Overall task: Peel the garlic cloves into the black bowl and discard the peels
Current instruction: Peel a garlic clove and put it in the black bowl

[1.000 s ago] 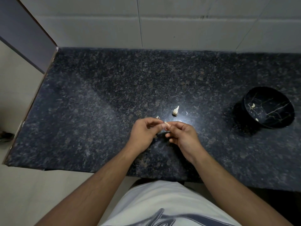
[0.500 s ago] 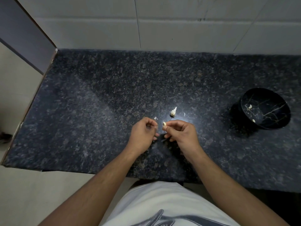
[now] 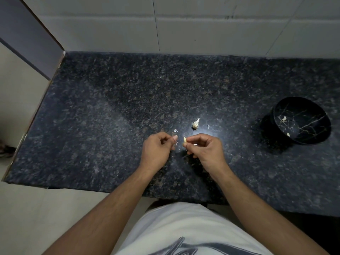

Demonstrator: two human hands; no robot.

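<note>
The right hand [image 3: 206, 151] pinches a bare clove [image 3: 184, 140] over the counter [image 3: 110, 116] near its front edge; the left hand [image 3: 156, 151] is curled, and whether it holds peel cannot be told. Two peeled cloves lie in the bowl [image 3: 301, 120] by the right edge. Judged remaining: bowl this clove, peel the garlic piece [image 3: 196, 123] mid-counter, discard the peel scraps [image 3: 175, 130].

The person wears a white T-shirt [image 3: 184, 227] with a dark grey print; both forearms are bare.
</note>
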